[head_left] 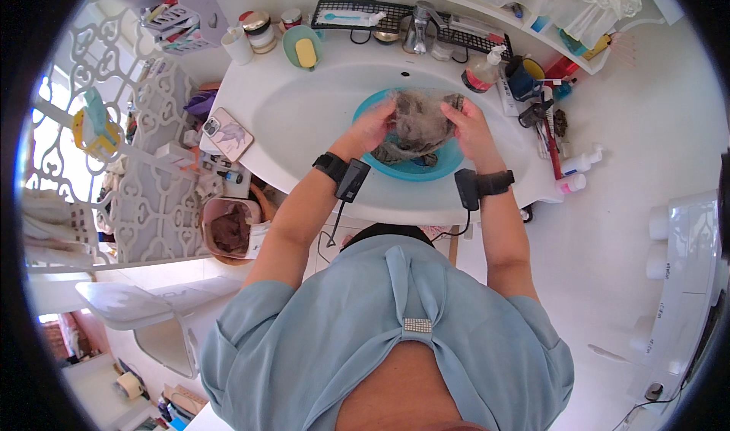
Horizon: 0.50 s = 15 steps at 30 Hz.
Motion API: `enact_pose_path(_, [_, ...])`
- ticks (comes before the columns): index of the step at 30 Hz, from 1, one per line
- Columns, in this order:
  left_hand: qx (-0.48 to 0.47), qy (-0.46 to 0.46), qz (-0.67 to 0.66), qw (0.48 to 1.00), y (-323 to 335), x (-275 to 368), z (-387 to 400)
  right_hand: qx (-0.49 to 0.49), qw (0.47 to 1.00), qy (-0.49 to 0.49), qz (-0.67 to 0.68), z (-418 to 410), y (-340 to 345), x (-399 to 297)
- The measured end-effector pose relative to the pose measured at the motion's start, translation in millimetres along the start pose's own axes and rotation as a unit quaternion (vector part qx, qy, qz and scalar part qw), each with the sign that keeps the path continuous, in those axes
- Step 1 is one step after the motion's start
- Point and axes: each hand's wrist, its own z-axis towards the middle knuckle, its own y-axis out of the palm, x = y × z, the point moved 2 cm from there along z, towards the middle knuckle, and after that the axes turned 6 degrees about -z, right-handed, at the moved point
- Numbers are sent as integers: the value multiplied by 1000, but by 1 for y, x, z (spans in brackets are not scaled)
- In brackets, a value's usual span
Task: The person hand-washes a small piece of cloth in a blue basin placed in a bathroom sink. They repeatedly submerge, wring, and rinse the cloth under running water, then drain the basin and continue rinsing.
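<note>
Both hands hold a thin, wet grey-brown piece of fabric stretched between them over a blue plastic basin. My left hand pinches its left side, and my right hand grips the upper right edge with the thumb on top. The lower part of the fabric hangs into the basin, where more dark wet cloth lies. The basin stands inside a white oval washbasin. Each wrist wears a black strap with a small box and a cable.
Behind the washbasin stands a chrome faucet. A green soap dish with yellow soap and a pump bottle flank it. A phone lies on the left counter edge. Below it, a pink bin holds brown cloth.
</note>
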Motion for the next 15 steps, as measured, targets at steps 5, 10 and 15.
enact_pose_path(5, [45, 62, 52, 996, -6, 26, -6, 64, 996, -54, -34, -3, -22, -20])
enact_pose_path(10, [50, 123, 26, 991, 2, 56, -14, 103, 987, -112, 42, 0, -36, -31])
enact_pose_path(15, [35, 235, 33, 971, 19, 77, -16, 140, 974, -155, 89, 5, -44, -40])
